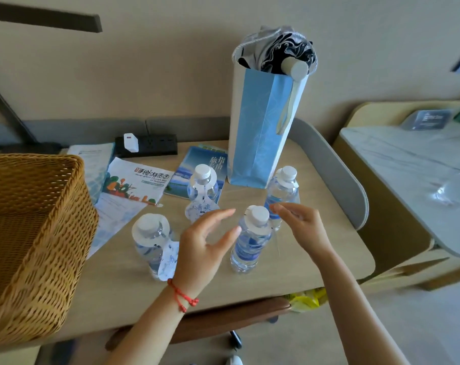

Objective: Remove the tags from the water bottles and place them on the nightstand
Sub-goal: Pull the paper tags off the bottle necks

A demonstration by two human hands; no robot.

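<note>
Beige bench carries everything, largest first: wicker basket far left of the left grip, tall blue paper bag standing beyond both grips with a folded umbrella poking out the top, brochures and a black power strip beyond-left. Four water bottles, all upright, white caps on. Near bottle stands between the two grips, paper tag collared round its neck. Left bottle just left of the left grip, its tag hanging down the side. Far bottle beyond the left grip's fingertips, tag hanging in front. Right bottle just beyond the right grip, tag on the neck too. Left hand open, fingers spread and relaxed, thumb tip close to the near bottle's shoulder; contact unclear. Right hand open, fingers loosely curved, fingertips beside the near bottle's cap, holding nothing. Red string bracelet on the left wrist.
</note>
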